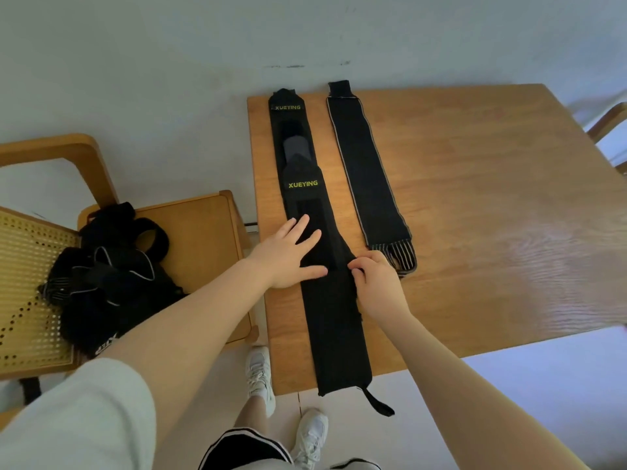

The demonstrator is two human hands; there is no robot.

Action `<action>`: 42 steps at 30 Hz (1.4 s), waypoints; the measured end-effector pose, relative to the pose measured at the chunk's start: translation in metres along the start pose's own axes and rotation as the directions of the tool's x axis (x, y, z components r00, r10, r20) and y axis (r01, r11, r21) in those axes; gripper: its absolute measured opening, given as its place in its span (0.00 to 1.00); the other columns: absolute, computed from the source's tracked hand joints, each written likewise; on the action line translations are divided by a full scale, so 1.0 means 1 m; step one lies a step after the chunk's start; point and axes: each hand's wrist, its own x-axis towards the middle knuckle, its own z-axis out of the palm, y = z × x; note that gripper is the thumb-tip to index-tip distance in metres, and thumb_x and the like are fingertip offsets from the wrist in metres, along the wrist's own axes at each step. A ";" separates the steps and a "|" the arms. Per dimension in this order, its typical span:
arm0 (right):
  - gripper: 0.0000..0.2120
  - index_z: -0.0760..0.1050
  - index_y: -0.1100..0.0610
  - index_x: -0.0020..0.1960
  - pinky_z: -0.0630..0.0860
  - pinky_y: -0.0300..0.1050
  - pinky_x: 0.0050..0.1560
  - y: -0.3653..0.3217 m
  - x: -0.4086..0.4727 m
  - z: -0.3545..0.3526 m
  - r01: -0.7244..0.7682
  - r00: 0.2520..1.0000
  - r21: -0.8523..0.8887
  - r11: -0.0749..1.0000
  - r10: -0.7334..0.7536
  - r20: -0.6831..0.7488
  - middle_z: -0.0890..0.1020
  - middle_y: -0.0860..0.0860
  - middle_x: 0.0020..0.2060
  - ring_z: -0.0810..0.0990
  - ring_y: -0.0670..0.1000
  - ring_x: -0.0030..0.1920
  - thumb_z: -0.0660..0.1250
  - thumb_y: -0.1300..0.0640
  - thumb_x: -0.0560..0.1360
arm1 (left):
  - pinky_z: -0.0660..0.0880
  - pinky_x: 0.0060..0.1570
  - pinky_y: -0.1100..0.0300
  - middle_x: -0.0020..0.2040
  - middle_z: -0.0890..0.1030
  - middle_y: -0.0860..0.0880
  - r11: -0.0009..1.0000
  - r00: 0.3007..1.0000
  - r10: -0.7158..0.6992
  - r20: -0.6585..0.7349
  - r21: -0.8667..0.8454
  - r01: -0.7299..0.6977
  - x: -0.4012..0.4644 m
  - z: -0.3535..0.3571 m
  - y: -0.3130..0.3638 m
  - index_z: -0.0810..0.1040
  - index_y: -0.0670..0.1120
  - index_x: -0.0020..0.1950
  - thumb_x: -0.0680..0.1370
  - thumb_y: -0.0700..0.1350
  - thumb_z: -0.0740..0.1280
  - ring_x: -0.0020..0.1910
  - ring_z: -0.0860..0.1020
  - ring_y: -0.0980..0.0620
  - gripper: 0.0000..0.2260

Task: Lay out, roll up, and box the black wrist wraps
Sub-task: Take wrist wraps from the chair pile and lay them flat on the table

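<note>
Two black wrist wraps marked XUEYING lie one over the other along the left side of the wooden table [475,198]. The nearer wrap [334,320] reaches the front edge, its thumb loop hanging off. The farther wrap [288,130] stretches to the back edge. My left hand [291,256] presses flat on the nearer wrap with fingers spread. My right hand [376,283] pinches that wrap's right edge. A third wrap [364,178], black with grey edging, lies flat to the right.
A pile of more black wraps [108,276] sits on a wooden chair [203,239] left of the table. Another chair [610,130] shows at the far right. My feet in white shoes stand at the table's front edge.
</note>
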 end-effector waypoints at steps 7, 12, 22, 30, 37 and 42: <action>0.16 0.73 0.54 0.66 0.70 0.41 0.58 0.001 -0.002 -0.001 0.025 0.997 0.028 0.999 -0.027 0.067 0.73 0.50 0.61 0.72 0.48 0.59 0.60 0.53 0.80 | 0.54 0.73 0.46 0.77 0.36 0.52 0.996 0.998 -0.069 0.013 -0.050 0.070 0.003 -0.006 0.009 0.43 0.56 0.77 0.81 0.61 0.47 0.76 0.38 0.49 0.27; 0.16 0.74 0.55 0.64 0.76 0.43 0.54 -0.005 -0.002 -0.003 -0.210 0.956 0.215 0.954 0.154 0.248 0.79 0.49 0.50 0.78 0.46 0.50 0.64 0.51 0.78 | 0.45 0.74 0.48 0.76 0.32 0.49 0.990 0.993 -0.113 -0.040 0.083 0.116 0.006 0.012 0.013 0.35 0.54 0.76 0.78 0.66 0.49 0.75 0.35 0.47 0.34; 0.25 0.76 0.52 0.62 0.63 0.54 0.68 -0.014 -0.002 0.003 -0.108 0.986 -0.395 0.912 0.150 0.077 0.68 0.54 0.69 0.63 0.56 0.70 0.65 0.36 0.72 | 0.42 0.74 0.50 0.77 0.34 0.46 0.979 0.967 -0.180 -0.182 0.061 0.194 0.011 0.027 0.023 0.36 0.51 0.77 0.74 0.71 0.54 0.76 0.37 0.46 0.43; 0.20 0.61 0.49 0.72 0.62 0.52 0.68 -0.014 -0.028 0.012 0.059 0.998 -0.454 0.889 -0.059 0.015 0.62 0.55 0.72 0.59 0.56 0.72 0.55 0.49 0.82 | 0.42 0.74 0.50 0.77 0.35 0.47 0.987 0.980 -0.129 -0.154 -0.111 0.113 0.000 0.020 0.019 0.38 0.51 0.77 0.76 0.68 0.56 0.76 0.38 0.47 0.41; 0.23 0.60 0.53 0.74 0.69 0.50 0.67 -0.068 -0.036 0.010 0.236 0.971 -0.123 0.964 -0.231 0.054 0.61 0.53 0.74 0.62 0.54 0.71 0.59 0.54 0.80 | 0.44 0.74 0.49 0.78 0.40 0.49 0.976 0.916 -0.137 -0.377 -0.208 0.061 -0.084 0.038 -0.039 0.47 0.52 0.78 0.81 0.55 0.58 0.76 0.40 0.49 0.30; 0.23 0.61 0.54 0.74 0.69 0.50 0.67 -0.149 -0.030 0.057 0.415 0.901 -0.042 0.909 -0.405 0.154 0.52 0.52 0.76 0.64 0.54 0.71 0.59 0.55 0.80 | 0.48 0.73 0.48 0.78 0.44 0.47 0.853 0.832 -0.457 -0.314 -0.419 0.311 -0.134 0.061 -0.126 0.59 0.49 0.76 0.80 0.51 0.61 0.77 0.42 0.46 0.26</action>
